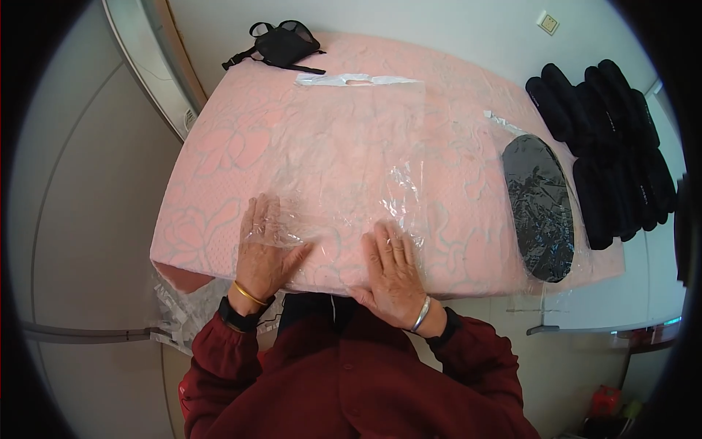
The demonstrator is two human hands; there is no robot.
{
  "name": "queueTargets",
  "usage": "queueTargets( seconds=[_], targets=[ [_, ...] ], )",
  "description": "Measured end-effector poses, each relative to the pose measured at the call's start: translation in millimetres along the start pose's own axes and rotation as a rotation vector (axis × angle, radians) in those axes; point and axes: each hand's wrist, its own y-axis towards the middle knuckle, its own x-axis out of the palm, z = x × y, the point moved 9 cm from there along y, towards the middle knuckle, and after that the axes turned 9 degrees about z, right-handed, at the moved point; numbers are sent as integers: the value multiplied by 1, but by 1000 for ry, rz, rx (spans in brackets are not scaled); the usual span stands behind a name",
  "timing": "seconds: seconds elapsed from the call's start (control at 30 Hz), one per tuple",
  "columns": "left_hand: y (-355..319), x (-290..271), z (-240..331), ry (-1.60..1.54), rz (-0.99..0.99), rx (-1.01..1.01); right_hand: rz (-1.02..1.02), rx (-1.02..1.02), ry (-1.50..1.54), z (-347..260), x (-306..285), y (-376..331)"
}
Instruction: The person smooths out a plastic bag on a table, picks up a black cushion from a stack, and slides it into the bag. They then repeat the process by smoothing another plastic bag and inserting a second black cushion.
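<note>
A clear plastic bag (333,157) lies spread flat over the pink patterned cloth, its white handle strip with a cut-out (358,80) at the far end. My left hand (265,249) rests palm down at the near left part of the bag, fingers stretched out; clear film shows over the fingers, and the hand looks partly inside or under it. Near the bag's right corner, my right hand (395,272) lies flat with its fingers extended, touching the crinkled film. Neither hand grips anything. To the right, a long dark oval padded piece (540,208) sits in another clear bag.
Several black padded pieces (610,146) are piled at the right edge. A black mesh pouch with straps (285,47) lies at the far left of the pink cloth (212,157). Crumpled clear plastic (179,314) hangs below the near left corner. A wall socket (548,23) is behind.
</note>
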Motion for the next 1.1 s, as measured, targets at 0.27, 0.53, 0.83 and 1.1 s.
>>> queueTargets(
  seconds=[0.27,0.53,0.83,1.1],
  targets=[
    [-5,5,11,-105,-17,92,10,22,-73,8,-7,-13],
    [-66,-33,-7,-190,194,63,-90,-25,-260,2,1,-11],
    [-121,-51,-27,-236,423,8,-33,-90,-321,2,8,-10],
    [-122,-51,-36,-146,444,-64,72,-115,-318,2,19,-12]
  ],
)
